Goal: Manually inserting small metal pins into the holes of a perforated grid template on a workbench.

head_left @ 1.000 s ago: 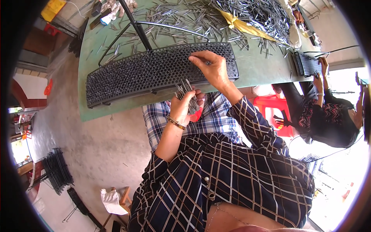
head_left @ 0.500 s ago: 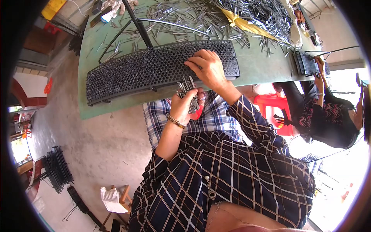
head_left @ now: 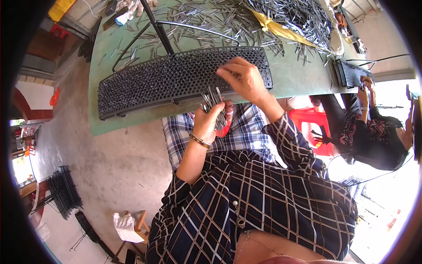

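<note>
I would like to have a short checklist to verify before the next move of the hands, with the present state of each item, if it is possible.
1. Left hand holds the bundle of thin grey strips: ok.
2. Right hand is over the right part of the black perforated tray: ok.
3. A strip is between the right fingertips: cannot tell, they are blurred.
4. Open holes show in the tray's right part: ok.
5. Loose strips lie clear of each other on the green table: not ok, many overlap.
6. Co-worker's hands are away from this tray: ok.
</note>
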Demonstrator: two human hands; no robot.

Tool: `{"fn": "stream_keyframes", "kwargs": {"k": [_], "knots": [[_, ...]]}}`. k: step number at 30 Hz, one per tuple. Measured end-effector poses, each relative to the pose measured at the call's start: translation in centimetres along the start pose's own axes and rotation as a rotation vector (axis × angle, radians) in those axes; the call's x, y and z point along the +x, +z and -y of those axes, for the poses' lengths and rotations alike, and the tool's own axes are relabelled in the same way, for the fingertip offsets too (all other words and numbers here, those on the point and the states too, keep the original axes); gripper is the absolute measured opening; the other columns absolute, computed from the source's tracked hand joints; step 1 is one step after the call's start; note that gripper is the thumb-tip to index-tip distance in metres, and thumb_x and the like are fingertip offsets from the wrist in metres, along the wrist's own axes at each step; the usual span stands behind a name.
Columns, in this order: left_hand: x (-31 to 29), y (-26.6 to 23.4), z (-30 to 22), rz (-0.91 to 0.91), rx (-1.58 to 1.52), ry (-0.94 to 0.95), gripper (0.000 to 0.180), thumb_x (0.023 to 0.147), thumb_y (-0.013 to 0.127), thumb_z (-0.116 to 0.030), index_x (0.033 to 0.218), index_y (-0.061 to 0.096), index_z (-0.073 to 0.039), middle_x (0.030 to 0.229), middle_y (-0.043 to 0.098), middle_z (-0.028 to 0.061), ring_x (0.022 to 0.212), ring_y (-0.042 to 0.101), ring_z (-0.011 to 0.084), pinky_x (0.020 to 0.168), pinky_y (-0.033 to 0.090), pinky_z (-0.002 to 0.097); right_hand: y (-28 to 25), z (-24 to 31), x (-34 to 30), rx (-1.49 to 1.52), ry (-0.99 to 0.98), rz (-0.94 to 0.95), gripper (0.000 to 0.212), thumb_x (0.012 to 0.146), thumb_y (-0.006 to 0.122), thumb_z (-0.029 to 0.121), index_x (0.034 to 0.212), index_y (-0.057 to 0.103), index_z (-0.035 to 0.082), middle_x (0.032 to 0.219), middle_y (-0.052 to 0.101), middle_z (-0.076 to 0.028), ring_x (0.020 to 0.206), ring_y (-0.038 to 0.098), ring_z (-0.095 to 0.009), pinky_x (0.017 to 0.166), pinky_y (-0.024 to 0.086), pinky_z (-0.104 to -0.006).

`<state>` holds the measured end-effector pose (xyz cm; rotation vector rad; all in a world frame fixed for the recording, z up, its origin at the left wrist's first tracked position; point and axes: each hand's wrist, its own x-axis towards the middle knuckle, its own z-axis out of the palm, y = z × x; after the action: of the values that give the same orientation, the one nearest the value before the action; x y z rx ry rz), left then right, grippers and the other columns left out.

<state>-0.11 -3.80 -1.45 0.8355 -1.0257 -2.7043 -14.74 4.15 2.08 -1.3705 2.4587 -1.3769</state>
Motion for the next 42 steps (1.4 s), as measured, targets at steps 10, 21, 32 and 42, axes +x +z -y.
{"fn": "stream_keyframes", "kwargs": {"k": [10,21,32,42], "knots": [[1.0,0.4,0.5,0.023,-0.020,-0.077,0.019,0.085,0.058,-0.007,0.103,0.057,-0.001,0.096,0.066,0.0147,0.076,0.065,0.0179,0.064,0.055,0.0305,-1.2,0.0,-0.4,0.409,0.467,0.053,0.020,0.082,0.068,0.014,0.093,0.067,-0.002,0.077,0.067,-0.003,0.068,0.057,-0.005,0.060,0.047,-0.0206],[0.7,0.4,0.1,0.022,-0.005,-0.100,0.016,0.085,0.058,-0.007,0.100,0.056,-0.002,0.086,0.065,0.0124,0.073,0.064,0.0172,0.061,0.053,0.0290,1.7,-1.9,-0.8,0.131,0.178,-0.179,0.016,0.079,0.070,0.012,0.092,0.068,0.003,0.082,0.066,-0.006,0.066,0.060,-0.010,0.059,0.049,-0.0236],[0.4,0.0,-0.1,0.047,0.024,-0.070,0.021,0.085,0.060,-0.007,0.104,0.054,0.000,0.087,0.065,0.0132,0.074,0.063,0.0171,0.060,0.052,0.0284,1.8,-2.2,-1.0,-0.196,-0.155,-0.175,0.015,0.073,0.072,0.012,0.085,0.068,0.005,0.083,0.061,-0.009,0.071,0.061,-0.026,0.064,0.050,-0.0328],[0.2,0.3,-0.5,0.172,0.045,-0.040,0.023,0.086,0.060,-0.007,0.107,0.053,-0.001,0.092,0.065,0.0137,0.074,0.062,0.0157,0.060,0.052,0.0278,-0.5,0.5,-1.6,0.303,0.280,0.178,0.024,0.078,0.072,0.023,0.084,0.070,-0.001,0.074,0.064,-0.011,0.064,0.061,-0.017,0.057,0.048,-0.0286]]}}
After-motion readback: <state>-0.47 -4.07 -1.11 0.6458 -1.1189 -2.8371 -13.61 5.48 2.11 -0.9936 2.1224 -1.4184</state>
